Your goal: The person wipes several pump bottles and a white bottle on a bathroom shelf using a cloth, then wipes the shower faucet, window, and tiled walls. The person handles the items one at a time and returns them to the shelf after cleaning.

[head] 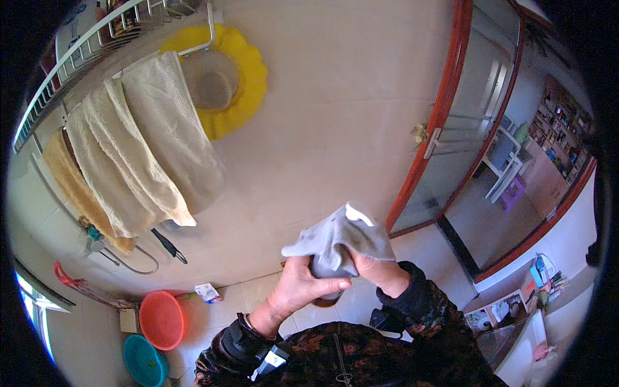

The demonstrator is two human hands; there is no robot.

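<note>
In front of my body my left hand grips a dark cylindrical container, with the thumb across its side. A light grey cloth lies draped over the container's upper part. My right hand is partly beneath that cloth, against the container's right side; its fingers are hidden by the fabric. What the container is, and its top, cannot be seen under the cloth.
Towels hang from a rail on the tiled wall, below a white wire rack, beside a yellow scalloped ring. A red basin and a teal basin stand lower left. A red-framed glass door is at right.
</note>
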